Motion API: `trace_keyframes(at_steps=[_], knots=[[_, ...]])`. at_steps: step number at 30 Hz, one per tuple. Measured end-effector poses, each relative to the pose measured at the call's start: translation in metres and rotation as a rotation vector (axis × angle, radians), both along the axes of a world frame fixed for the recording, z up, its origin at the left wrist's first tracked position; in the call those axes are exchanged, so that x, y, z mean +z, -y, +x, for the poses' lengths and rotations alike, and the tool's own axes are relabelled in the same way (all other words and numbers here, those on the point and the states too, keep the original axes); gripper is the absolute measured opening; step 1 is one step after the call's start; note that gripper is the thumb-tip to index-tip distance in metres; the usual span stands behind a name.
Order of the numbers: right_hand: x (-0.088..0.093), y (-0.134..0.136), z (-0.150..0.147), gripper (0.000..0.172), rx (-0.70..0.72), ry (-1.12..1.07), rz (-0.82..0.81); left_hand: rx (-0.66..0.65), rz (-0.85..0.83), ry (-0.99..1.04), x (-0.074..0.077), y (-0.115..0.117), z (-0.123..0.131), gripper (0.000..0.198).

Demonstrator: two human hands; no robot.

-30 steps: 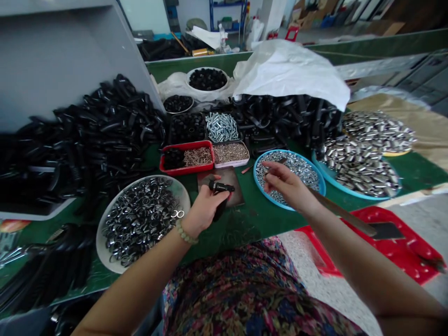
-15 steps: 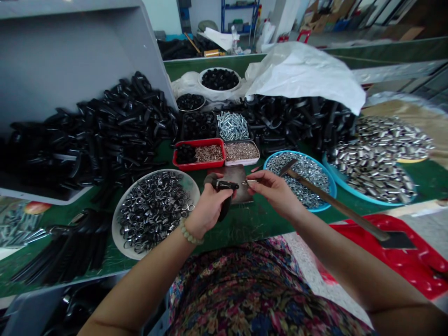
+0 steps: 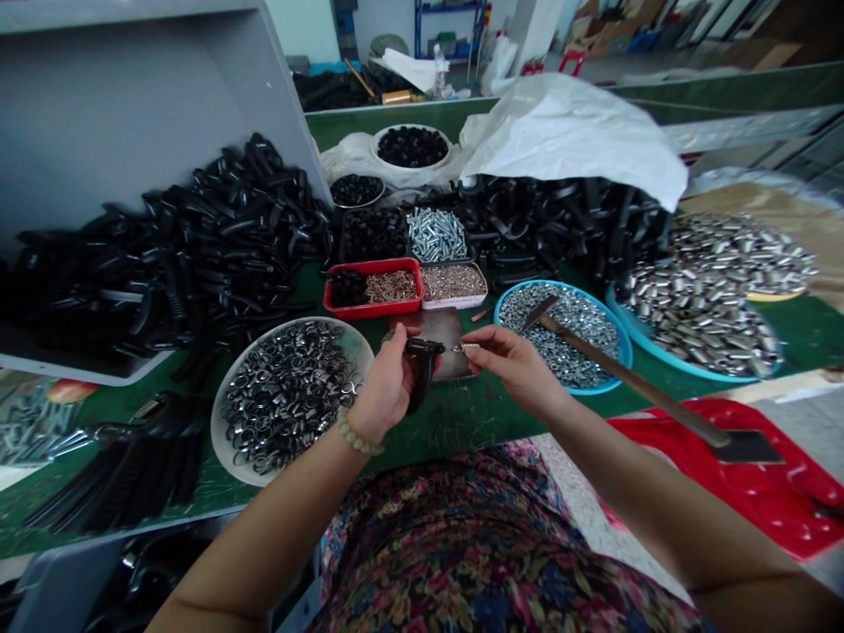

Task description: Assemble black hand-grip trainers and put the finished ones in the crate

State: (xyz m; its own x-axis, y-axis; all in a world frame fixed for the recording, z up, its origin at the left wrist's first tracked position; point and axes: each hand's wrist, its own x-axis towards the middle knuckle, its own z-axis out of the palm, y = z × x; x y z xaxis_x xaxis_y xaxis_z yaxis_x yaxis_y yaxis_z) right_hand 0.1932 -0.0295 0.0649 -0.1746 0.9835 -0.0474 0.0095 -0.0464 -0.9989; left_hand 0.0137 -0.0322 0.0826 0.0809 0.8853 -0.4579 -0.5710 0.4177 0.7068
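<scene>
While right hand (image 3: 518,369) pinches tiny metal pin (image 3: 465,347) just beside black plastic part (image 3: 424,347) clamped in left hand (image 3: 390,382), misaligned or loose pinch could let pin slip onto metal plate (image 3: 439,332) below

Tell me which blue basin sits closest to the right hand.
The blue basin of small silver nuts, just beyond the right hand; the other blue basin, farther right, holds short silver tubes.
</scene>
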Motion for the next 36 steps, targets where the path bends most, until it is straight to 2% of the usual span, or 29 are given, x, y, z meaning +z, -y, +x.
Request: trace_keyframes(at_steps=[4,10,14,19,22,24,26,29,32,33,34,35,36], knots=[[0.004,-0.004,0.000,0.021,-0.037,0.045,0.070,-0.038,0.062,-0.053,-0.003,0.002,0.002,0.027],[0.016,-0.013,-0.005,0.019,0.061,0.202,0.303,-0.098,0.504,-0.558,-0.018,0.002,0.000,0.050],[0.016,-0.017,-0.006,0.018,0.171,0.262,0.397,-0.116,0.664,-0.697,-0.020,-0.001,-0.003,0.057],[0.009,-0.022,-0.006,0.017,0.221,0.286,0.528,-0.185,0.691,-0.854,-0.018,-0.003,-0.004,0.050],[0.004,-0.026,0.000,0.016,0.224,0.310,0.585,-0.182,0.673,-0.837,-0.019,-0.003,-0.004,0.048],[0.007,-0.027,0.007,0.016,0.232,0.341,0.637,-0.184,0.646,-0.790,-0.019,-0.004,-0.004,0.047],[0.018,-0.026,0.012,0.018,0.296,0.437,0.733,-0.245,0.615,-0.783,-0.017,-0.008,-0.003,0.042],[0.046,-0.025,0.012,0.024,0.494,0.699,0.864,-0.435,0.604,-0.852,-0.007,-0.020,-0.002,0.031],[0.062,-0.038,0.017,0.028,0.630,0.760,0.844,-0.597,0.554,-0.806,0.003,-0.030,0.000,0.027],[0.062,-0.047,0.026,0.030,0.601,0.730,0.791,-0.606,0.499,-0.731,0.005,-0.031,0.000,0.028],[0.057,-0.059,0.038,0.032,0.507,0.719,0.715,-0.590,0.431,-0.634,0.006,-0.031,0.000,0.029],[0.049,-0.073,0.054,0.033,0.367,0.744,0.619,-0.551,0.359,-0.536,0.007,-0.030,-0.002,0.031],[0.039,-0.088,0.074,0.033,0.165,0.809,0.504,-0.498,0.298,-0.460,0.008,-0.028,-0.004,0.032]])
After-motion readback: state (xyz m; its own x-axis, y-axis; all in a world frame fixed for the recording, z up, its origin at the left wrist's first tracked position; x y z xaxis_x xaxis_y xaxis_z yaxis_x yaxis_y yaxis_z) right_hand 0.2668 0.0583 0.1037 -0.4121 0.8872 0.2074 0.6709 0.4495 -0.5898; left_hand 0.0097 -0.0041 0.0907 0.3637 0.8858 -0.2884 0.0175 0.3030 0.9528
